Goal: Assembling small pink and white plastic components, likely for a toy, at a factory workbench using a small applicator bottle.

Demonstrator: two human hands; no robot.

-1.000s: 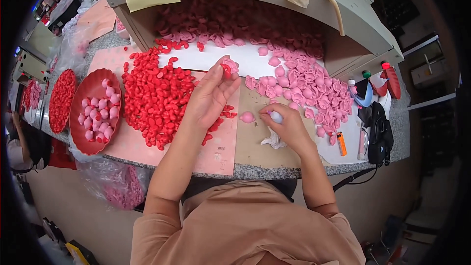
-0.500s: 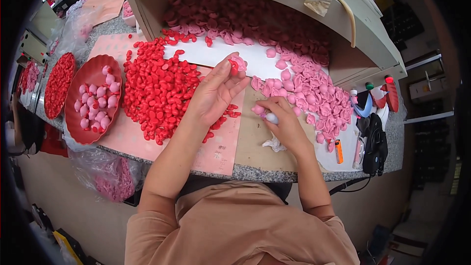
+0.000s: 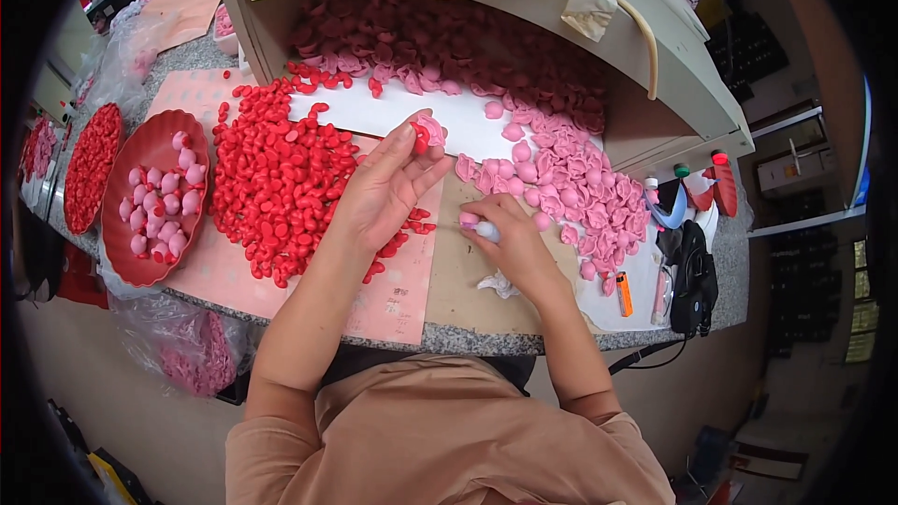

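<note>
My left hand [image 3: 385,192] is raised palm up over the edge of the red pile. Its thumb and fingertips pinch a small red plastic piece [image 3: 421,138] against a pink cupped piece [image 3: 431,128]. Lower and to the right, my right hand [image 3: 513,241] is closed around a small whitish bottle [image 3: 485,231], its narrow end turned left. A pinkish bit shows at the fingertips there; I cannot tell what it is. Red bean-shaped pieces [image 3: 271,178] are heaped left of my left hand. Pink hollow pieces [image 3: 589,182] spread beyond my right hand and back under the grey housing.
A red scalloped tray [image 3: 112,234] of pink-and-red joined pieces stands at the left, with another tray of red pieces [image 3: 92,168] behind it. The grey housing [image 3: 669,75] arches over the back. An orange lighter [image 3: 624,295], a black pouch [image 3: 694,276] and crumpled tissue [image 3: 498,285] lie nearer.
The whole view has shifted slightly. My right hand has turned, bringing the bottle further out of the fingers on the left. My left hand keeps its pinch on the pieces.
</note>
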